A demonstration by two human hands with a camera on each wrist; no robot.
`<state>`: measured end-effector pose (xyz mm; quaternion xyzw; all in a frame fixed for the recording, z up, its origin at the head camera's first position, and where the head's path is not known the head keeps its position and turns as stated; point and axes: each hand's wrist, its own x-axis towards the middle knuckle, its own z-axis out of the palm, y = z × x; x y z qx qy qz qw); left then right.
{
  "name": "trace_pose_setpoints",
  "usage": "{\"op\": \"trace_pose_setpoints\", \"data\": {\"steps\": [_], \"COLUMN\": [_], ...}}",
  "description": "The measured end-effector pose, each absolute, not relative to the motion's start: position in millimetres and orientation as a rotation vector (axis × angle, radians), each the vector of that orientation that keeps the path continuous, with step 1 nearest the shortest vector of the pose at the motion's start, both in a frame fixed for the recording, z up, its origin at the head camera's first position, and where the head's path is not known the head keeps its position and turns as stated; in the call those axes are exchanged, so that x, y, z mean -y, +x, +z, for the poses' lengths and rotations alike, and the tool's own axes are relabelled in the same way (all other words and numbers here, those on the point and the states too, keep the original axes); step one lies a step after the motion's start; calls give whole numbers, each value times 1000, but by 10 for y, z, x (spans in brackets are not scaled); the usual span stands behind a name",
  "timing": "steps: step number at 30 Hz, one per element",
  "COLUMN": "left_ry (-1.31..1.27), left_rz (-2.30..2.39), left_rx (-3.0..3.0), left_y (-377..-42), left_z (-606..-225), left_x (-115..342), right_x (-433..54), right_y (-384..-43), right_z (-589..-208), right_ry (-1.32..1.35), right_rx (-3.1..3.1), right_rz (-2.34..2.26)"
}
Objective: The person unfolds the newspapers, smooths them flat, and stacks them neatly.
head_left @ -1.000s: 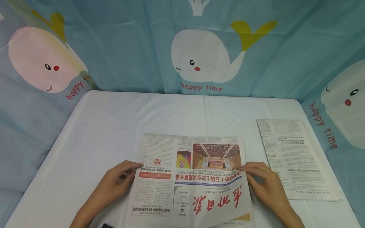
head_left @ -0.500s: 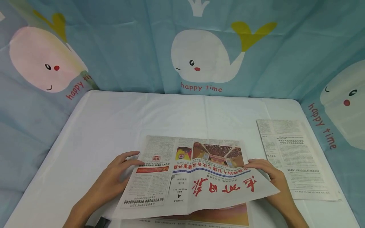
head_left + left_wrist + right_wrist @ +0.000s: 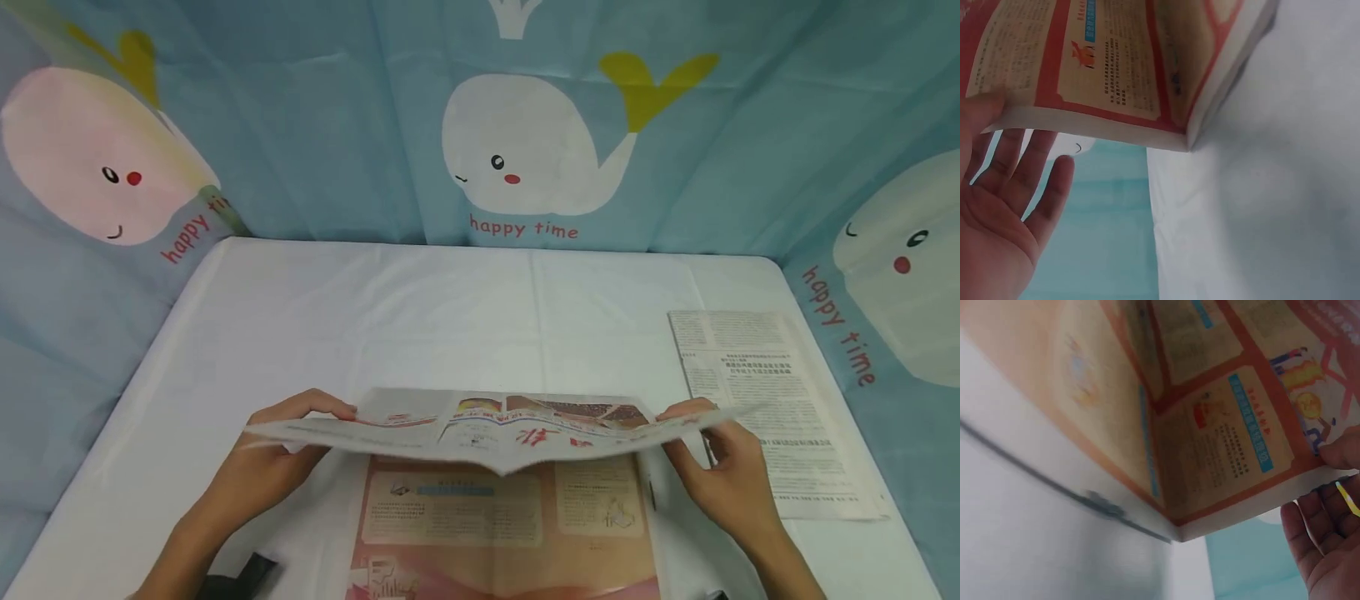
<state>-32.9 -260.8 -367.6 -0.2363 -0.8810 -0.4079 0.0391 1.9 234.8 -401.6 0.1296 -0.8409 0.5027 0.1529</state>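
A newspaper (image 3: pixel 495 533) lies on the white table with its upper sheet lifted, baring an orange and red printed page beneath. My left hand (image 3: pixel 273 450) pinches the sheet's left edge, thumb on the inner side and fingers behind, as the left wrist view of the hand (image 3: pixel 1004 200) shows. At the opposite edge my right hand (image 3: pixel 723 467) grips the sheet the same way; in the right wrist view its thumb (image 3: pixel 1342 450) presses the coloured inner page. The raised sheet (image 3: pixel 517 442) stands nearly edge-on to the head view, sagging at its middle crease.
A second folded newspaper (image 3: pixel 772 400) lies at the right side of the white table (image 3: pixel 420 308). Blue curtains (image 3: pixel 337 125) with printed whales enclose the back and sides. A dark strap (image 3: pixel 255 575) shows by the left wrist.
The newspaper's near edge has risen from the table and swung up and away, uncovering the orange page. Both hands have shifted from resting at the sides to holding the raised sheet.
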Motion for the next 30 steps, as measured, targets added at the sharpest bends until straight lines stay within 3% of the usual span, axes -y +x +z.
{"op": "trace_pose_setpoints", "data": {"steps": [10, 15, 30], "left_ry": [-485, -389, -327], "left_rz": [-1236, -1277, -1368], "left_rx": [2618, 2658, 2826], "left_y": [-657, -824, -1217], "left_z": [-3662, -3623, -3650], "left_x": [2479, 2408, 2366], "right_x": [-2331, -2274, -2121], "right_y": [-202, -303, -730], "right_z": [-3854, -3781, -3711], "right_ry": [330, 170, -102], "right_rx": [2371, 2422, 2414], "right_rz": [1349, 1322, 1362]}}
